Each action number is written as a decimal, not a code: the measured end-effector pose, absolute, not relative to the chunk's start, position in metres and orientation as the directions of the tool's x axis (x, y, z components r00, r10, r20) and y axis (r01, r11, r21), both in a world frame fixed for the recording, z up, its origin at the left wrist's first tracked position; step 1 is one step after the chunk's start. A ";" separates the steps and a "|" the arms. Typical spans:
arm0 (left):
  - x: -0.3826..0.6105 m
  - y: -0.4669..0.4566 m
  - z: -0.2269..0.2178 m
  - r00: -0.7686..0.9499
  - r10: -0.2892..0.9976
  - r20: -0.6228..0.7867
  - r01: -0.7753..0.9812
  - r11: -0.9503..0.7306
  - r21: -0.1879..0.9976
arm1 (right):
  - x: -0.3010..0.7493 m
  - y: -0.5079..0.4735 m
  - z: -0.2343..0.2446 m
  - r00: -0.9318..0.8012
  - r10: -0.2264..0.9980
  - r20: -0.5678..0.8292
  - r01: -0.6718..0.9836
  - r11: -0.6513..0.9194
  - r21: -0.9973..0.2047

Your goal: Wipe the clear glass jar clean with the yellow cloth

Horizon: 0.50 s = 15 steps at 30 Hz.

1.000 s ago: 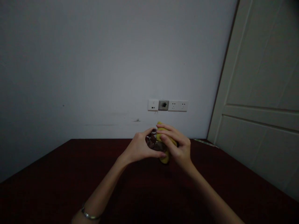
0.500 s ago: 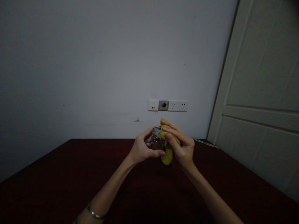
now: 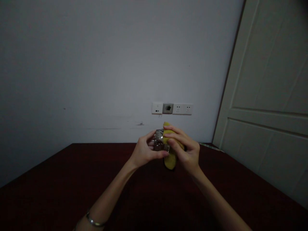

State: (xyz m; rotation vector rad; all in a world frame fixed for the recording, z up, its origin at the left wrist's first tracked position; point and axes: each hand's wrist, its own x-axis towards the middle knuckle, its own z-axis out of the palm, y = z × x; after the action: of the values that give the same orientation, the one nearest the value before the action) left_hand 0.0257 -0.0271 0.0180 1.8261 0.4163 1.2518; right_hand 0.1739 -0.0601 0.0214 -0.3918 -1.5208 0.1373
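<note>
Since both hands are working together at the center of the view, they are treated here as one closed assembly, raised above the far half of the dark red tabletop (image 3: pixel 72 195). The left hand (image 3: pixel 145 150) curls its fingers around a clear container (image 3: pixel 158 140) with dark contents. The right hand (image 3: pixel 186 150) is clamped over a yellow object (image 3: pixel 169 161), which lies against the right side of the container. The low light probably hides some detail: the yellow object may be a cloth or sponge, and its material cannot be confirmed. Its lower end hangs below the right hand, and contact with the tabletop cannot be determined. A metal bracelet (image 3: pixel 95 222) encircles the left wrist. Beyond the hands, a white socket panel (image 3: pixel 172 108) is mounted on the pale wall (image 3: pixel 96 64). A paneled white door (image 3: pixel 267 96) stands at the right.
</note>
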 end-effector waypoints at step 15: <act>0.023 -0.025 0.021 0.437 0.703 0.561 -0.059 -0.600 0.798 | 0.178 -0.062 0.024 -0.002 0.391 0.920 0.192 0.903 -0.384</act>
State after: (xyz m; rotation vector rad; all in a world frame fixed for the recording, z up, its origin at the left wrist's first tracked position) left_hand 0.0231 -0.0253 0.0215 1.9076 0.5443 1.2317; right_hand 0.1781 -0.0620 0.0237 -0.4659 -1.5837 0.1661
